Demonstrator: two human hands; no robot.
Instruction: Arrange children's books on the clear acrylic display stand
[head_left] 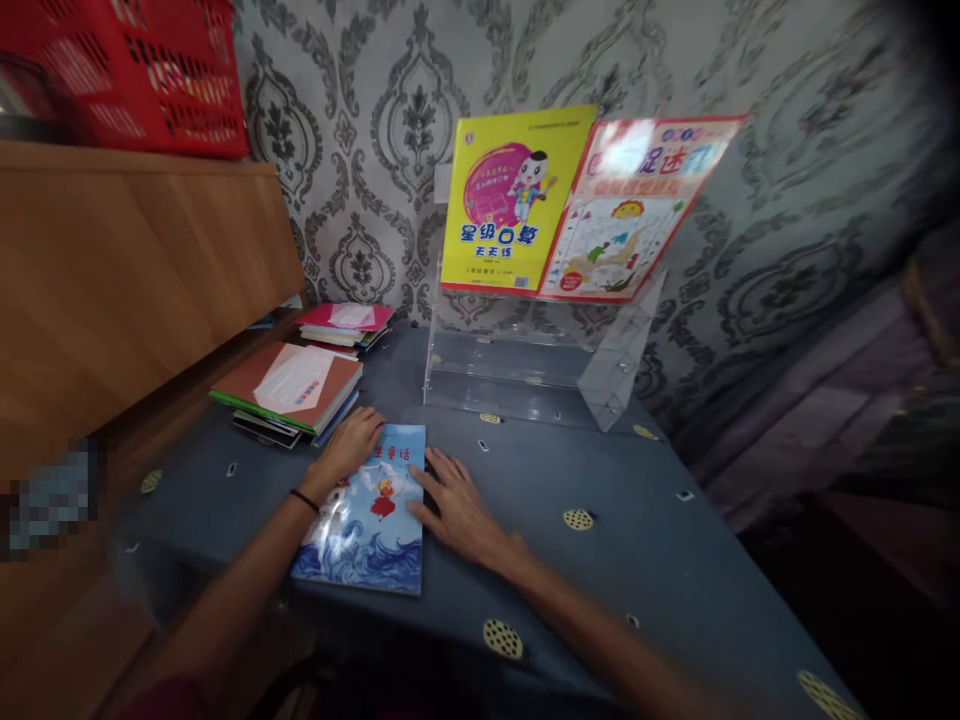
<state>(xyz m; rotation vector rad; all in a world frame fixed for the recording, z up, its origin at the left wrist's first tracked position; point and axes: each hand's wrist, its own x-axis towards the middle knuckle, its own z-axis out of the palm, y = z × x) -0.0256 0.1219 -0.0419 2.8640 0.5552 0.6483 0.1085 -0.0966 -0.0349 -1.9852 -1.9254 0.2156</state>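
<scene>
A blue children's book [367,555] with a red figure and waves on its cover lies flat near the front of the table. My left hand [355,442] rests at its upper left edge, fingers stretched out and partly over the cover. At the right edge is my right hand [459,505], palm down with fingers apart, its thumb and index fingertip touching the cover. Neither hand is wrapped round the book. Behind it, a clear acrylic rack [517,390] holds a yellow workbook [487,200] and a red-bordered book [630,220] side by side on its top tier.
A book stack with a brown top cover [247,375] lies left of my left hand; another with a pink cover [349,317] sits behind it. A red plastic basket [180,80] stands on the wooden cabinet [135,260]. Dark blue patterned cloth [645,560] covers the table.
</scene>
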